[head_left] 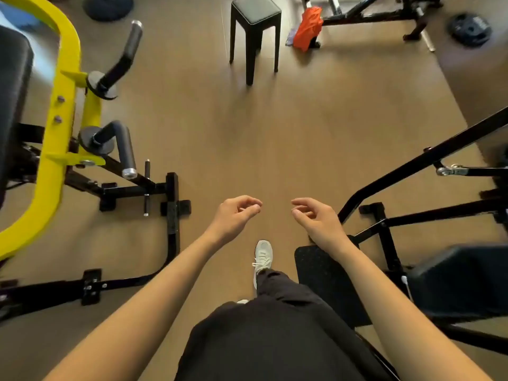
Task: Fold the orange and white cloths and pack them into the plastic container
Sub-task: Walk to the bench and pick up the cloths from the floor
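Hands out over the smooth tan floor [247, 133]: I count two, left hand [236, 215] and right hand [316, 218], both empty, fingers loosely curled. One crumpled orange cloth [309, 27] hangs at one o'clock against a black metal frame [371, 19]. One square padded stool [255, 12] stands at twelve; one round weight plate [469, 28] lies at two.

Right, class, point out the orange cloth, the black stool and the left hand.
orange cloth [308, 27], head view, its bunched middle.
black stool [255, 9], head view, its padded seat.
left hand [233, 218], head view, back of the hand.
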`<state>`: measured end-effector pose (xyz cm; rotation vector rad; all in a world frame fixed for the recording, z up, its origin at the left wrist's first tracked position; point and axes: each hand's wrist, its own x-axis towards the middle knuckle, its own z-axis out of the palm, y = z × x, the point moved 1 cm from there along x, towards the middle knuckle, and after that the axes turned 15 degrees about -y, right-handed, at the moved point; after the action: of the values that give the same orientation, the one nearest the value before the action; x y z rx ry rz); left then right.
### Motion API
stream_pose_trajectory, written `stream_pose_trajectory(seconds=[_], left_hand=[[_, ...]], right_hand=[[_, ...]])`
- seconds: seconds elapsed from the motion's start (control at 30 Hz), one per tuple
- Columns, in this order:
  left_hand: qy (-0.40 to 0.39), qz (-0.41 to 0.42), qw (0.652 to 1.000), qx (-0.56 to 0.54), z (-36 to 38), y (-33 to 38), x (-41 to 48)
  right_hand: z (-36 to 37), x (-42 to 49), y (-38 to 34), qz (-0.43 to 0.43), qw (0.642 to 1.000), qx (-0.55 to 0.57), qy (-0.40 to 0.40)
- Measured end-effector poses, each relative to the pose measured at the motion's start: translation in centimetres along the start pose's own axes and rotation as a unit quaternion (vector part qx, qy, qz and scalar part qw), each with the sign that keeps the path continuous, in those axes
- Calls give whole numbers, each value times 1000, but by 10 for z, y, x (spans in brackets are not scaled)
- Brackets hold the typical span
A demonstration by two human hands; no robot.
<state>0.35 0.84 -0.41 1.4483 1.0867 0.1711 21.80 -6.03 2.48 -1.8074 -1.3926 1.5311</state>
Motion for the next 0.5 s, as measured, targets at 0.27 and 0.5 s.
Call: stream_pose_trajectory(seconds=[0.27, 0.5], left_hand=[[1, -54, 998, -26, -77, 51, 105], [2, -49, 997, -55, -167, 75, 210]], right_hand=[[-86, 150, -44, 13, 999, -20, -34], [-148, 263, -97, 31, 999, -26, -15]])
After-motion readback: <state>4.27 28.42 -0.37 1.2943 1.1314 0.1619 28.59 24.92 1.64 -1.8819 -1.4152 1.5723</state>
